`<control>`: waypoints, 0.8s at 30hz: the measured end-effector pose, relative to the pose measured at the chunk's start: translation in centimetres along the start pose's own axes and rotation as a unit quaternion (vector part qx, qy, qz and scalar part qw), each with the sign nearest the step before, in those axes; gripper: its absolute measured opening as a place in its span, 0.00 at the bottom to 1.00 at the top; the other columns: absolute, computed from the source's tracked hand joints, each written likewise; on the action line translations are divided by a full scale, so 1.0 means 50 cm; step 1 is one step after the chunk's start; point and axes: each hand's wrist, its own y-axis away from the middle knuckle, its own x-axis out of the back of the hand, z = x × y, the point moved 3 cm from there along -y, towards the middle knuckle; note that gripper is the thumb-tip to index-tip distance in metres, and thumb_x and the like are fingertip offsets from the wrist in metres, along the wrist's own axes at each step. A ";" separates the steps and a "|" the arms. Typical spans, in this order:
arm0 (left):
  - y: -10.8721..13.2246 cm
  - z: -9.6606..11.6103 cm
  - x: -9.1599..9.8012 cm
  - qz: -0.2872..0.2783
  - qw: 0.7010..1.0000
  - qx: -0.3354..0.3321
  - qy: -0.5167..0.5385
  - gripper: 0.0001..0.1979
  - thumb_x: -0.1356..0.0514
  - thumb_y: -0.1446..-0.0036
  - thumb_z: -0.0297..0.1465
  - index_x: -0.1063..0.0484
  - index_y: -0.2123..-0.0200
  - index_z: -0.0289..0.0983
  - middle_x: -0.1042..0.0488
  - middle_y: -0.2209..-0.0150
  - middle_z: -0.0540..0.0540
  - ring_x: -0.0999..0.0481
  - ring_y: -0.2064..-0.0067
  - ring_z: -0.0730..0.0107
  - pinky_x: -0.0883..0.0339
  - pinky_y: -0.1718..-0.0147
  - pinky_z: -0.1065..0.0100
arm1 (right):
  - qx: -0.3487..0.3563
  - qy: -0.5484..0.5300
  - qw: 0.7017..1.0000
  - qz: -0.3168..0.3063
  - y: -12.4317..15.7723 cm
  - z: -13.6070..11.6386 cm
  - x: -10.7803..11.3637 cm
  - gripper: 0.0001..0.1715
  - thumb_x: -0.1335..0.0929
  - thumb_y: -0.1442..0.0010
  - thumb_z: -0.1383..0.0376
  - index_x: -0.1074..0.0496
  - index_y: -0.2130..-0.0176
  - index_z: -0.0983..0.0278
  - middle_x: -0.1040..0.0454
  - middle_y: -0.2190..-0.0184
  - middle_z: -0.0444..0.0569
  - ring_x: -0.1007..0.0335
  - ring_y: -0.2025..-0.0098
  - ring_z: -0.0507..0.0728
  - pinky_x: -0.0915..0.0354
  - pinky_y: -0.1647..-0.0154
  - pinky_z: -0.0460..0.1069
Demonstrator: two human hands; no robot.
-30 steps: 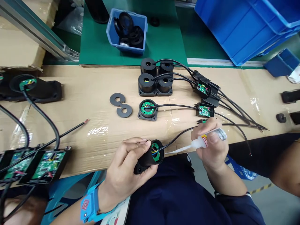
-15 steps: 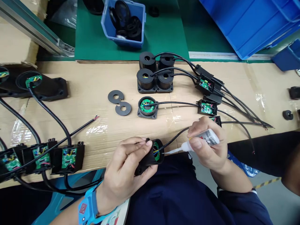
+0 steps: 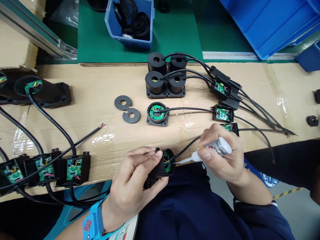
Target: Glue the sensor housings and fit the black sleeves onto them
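At the front edge of the table, my left hand [image 3: 136, 178] is closed around a black cylindrical housing [image 3: 158, 170], tilted so its open end faces right. Inside that end show a green circuit board [image 3: 167, 160], coloured wires and a black cable [image 3: 186, 147] leading up to the right. My right hand [image 3: 222, 155] grips a white glue bottle [image 3: 218, 146], tipped to the left. Its thin nozzle [image 3: 183, 161] reaches the rim of the housing's opening. Whether any glue is flowing, I cannot tell. Two black slotted discs [image 3: 131, 115] lie beyond my left hand.
Beyond my hands stand an open housing [image 3: 157, 114] and several capped housings [image 3: 156, 83], cabled to small boxes with boards [image 3: 223, 114]. More housings [image 3: 47, 90] and board boxes [image 3: 74, 168] lie left. A blue bin [image 3: 128, 40] of black rings sits at the back, a large blue crate [image 3: 270, 26] back right.
The view has shifted slightly. My right hand has tilted the glue bottle a little, its nozzle still at the housing's rim. My left hand keeps its hold on the housing.
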 end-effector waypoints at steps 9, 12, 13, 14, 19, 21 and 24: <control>-0.005 0.002 0.001 -0.001 1.000 0.003 -0.005 0.16 0.30 0.44 0.22 0.27 0.53 0.28 0.29 0.58 0.43 0.21 0.51 0.62 0.22 0.48 0.64 | -0.004 -0.006 1.000 -0.003 -0.008 -0.004 0.001 0.15 0.25 0.37 0.61 0.32 0.68 0.62 0.34 0.79 0.38 0.42 0.79 0.47 0.45 0.79 0.45; -0.006 0.003 0.001 -0.005 1.000 0.000 -0.005 0.16 0.30 0.44 0.22 0.27 0.53 0.27 0.29 0.58 0.43 0.22 0.51 0.62 0.23 0.48 0.64 | -0.004 -0.005 1.000 -0.002 -0.010 -0.006 0.000 0.16 0.25 0.36 0.61 0.32 0.69 0.62 0.34 0.79 0.38 0.43 0.79 0.46 0.46 0.80 0.44; -0.006 0.003 0.001 -0.005 1.000 0.000 -0.005 0.15 0.30 0.44 0.22 0.27 0.53 0.27 0.29 0.58 0.43 0.22 0.51 0.62 0.23 0.48 0.64 | -0.005 -0.005 1.000 0.000 -0.011 -0.006 0.000 0.17 0.25 0.37 0.60 0.33 0.70 0.63 0.35 0.80 0.38 0.43 0.79 0.46 0.46 0.80 0.44; -0.007 0.003 0.001 -0.006 1.000 0.001 -0.004 0.15 0.30 0.44 0.22 0.27 0.54 0.27 0.29 0.58 0.43 0.22 0.51 0.62 0.23 0.48 0.64 | -0.004 -0.006 1.000 0.002 -0.011 -0.007 0.000 0.17 0.25 0.36 0.60 0.33 0.70 0.63 0.35 0.80 0.37 0.43 0.79 0.46 0.47 0.80 0.44; -0.009 0.002 0.001 -0.010 1.000 0.009 -0.001 0.16 0.31 0.44 0.22 0.27 0.53 0.29 0.29 0.58 0.44 0.22 0.52 0.62 0.22 0.49 0.64 | 0.000 0.000 1.000 0.004 -0.009 -0.010 0.001 0.17 0.25 0.36 0.60 0.33 0.70 0.63 0.35 0.80 0.38 0.43 0.79 0.45 0.46 0.80 0.44; -0.009 0.001 0.002 -0.011 1.000 0.011 -0.004 0.16 0.31 0.43 0.23 0.27 0.52 0.30 0.29 0.58 0.44 0.21 0.52 0.62 0.22 0.49 0.64 | -0.001 0.004 1.000 0.004 -0.010 -0.010 0.001 0.17 0.25 0.36 0.60 0.33 0.70 0.63 0.35 0.80 0.38 0.43 0.80 0.45 0.46 0.80 0.43; -0.009 0.001 0.002 -0.012 1.000 0.011 -0.011 0.16 0.31 0.43 0.23 0.27 0.52 0.31 0.28 0.58 0.44 0.21 0.52 0.62 0.21 0.50 0.64 | -0.003 0.008 1.000 0.000 -0.012 -0.010 0.000 0.17 0.25 0.37 0.61 0.33 0.70 0.63 0.35 0.80 0.37 0.43 0.80 0.46 0.46 0.80 0.43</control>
